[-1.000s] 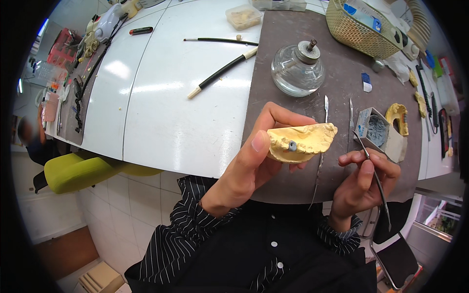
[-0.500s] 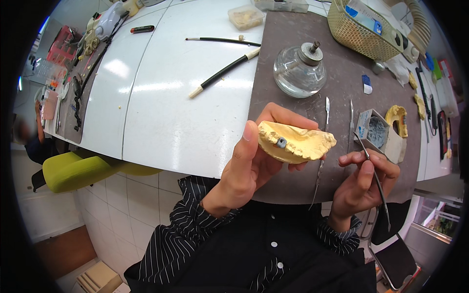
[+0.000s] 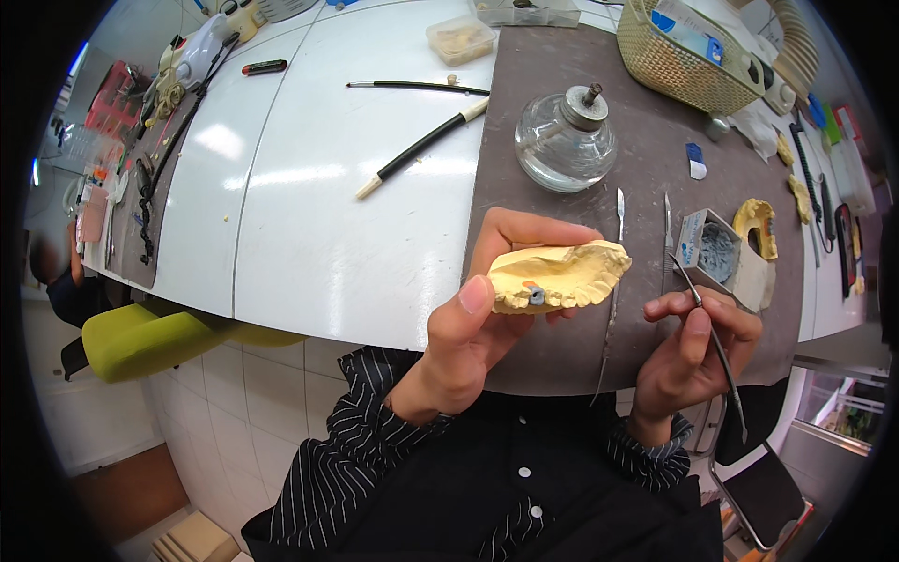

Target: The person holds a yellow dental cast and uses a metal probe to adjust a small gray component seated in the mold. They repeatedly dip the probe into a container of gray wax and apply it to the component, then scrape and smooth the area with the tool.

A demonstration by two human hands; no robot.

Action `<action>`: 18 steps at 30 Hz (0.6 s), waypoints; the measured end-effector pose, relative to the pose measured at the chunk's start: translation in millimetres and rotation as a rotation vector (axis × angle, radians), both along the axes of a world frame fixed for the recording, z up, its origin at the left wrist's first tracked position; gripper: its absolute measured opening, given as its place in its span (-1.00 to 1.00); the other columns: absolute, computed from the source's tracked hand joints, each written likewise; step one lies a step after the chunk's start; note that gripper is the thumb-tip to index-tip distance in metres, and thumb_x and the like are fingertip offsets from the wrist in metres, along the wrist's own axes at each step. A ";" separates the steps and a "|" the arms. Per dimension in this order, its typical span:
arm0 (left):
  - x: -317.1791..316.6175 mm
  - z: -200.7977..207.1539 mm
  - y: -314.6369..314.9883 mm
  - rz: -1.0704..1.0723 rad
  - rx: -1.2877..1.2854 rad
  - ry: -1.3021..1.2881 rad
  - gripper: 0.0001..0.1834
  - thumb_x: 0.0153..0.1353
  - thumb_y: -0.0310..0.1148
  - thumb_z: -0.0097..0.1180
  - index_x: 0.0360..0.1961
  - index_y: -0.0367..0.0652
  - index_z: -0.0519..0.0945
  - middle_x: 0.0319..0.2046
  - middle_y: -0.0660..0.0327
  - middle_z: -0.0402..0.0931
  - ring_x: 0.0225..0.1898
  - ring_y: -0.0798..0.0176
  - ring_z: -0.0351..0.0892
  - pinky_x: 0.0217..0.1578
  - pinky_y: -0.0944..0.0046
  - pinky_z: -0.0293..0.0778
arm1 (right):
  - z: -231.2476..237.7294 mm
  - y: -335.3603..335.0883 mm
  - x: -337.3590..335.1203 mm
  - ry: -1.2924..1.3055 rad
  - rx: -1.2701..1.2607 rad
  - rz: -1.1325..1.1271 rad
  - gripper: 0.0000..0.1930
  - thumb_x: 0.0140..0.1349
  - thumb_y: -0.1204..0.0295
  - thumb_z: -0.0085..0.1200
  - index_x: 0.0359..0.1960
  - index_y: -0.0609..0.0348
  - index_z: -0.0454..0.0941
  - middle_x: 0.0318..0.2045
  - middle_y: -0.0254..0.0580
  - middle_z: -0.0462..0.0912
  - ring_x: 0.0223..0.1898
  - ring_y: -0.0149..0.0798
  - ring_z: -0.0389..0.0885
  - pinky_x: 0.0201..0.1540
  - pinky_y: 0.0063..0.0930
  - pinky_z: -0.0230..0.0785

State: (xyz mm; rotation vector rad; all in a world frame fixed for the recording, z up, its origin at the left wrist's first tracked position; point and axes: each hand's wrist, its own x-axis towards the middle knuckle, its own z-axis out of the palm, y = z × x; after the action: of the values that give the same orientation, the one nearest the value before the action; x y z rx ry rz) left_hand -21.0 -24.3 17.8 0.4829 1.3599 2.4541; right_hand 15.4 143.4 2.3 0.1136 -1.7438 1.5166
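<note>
My left hand (image 3: pixel 465 342) is closed round a yellow dental plaster model (image 3: pixel 559 274), thumb at its near left edge and fingers behind it. On one tooth of the model sits a small grey wax piece (image 3: pixel 536 296), its row of teeth tilted toward me. In my right hand (image 3: pixel 698 351) a thin metal wax carver (image 3: pixel 719 348) is pinched between thumb and fingers, its upper tip beside an open box of grey-blue wax (image 3: pixel 718 253). Behind the model stands a glass spirit lamp (image 3: pixel 566 140) with a metal cap; I see no flame on it.
Two slim metal instruments lie on the brown mat (image 3: pixel 496 201), near another yellow model (image 3: pixel 755 228). A woven basket (image 3: pixel 688 70) stands at the back right. On the white table lie a black-handled brush (image 3: pixel 417 86) and a black-and-cream stick (image 3: pixel 421 150). Another person (image 3: pixel 61 272) is at far left.
My left hand has tipped the model, so its tooth row faces more toward me and its inner hollow shows differently. The right hand with the carver has barely moved.
</note>
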 end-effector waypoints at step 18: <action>0.6 -2.0 3.8 0.051 0.011 0.044 -0.34 0.15 0.17 -0.50 -0.07 -0.24 0.23 -0.10 -0.18 0.31 -0.15 0.18 0.40 -0.29 0.36 0.37 | -0.7 1.0 0.4 0.007 0.000 0.012 -0.86 0.15 0.55 -0.13 -0.27 0.27 0.25 -0.52 -0.04 0.47 -0.59 -0.33 0.50 -0.51 -0.56 0.45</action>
State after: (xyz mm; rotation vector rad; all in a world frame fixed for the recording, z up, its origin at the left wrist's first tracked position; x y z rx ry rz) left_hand -20.4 -20.4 15.8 0.5142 1.3927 2.5071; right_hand 15.8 144.3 1.6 0.1296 -1.7402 1.5238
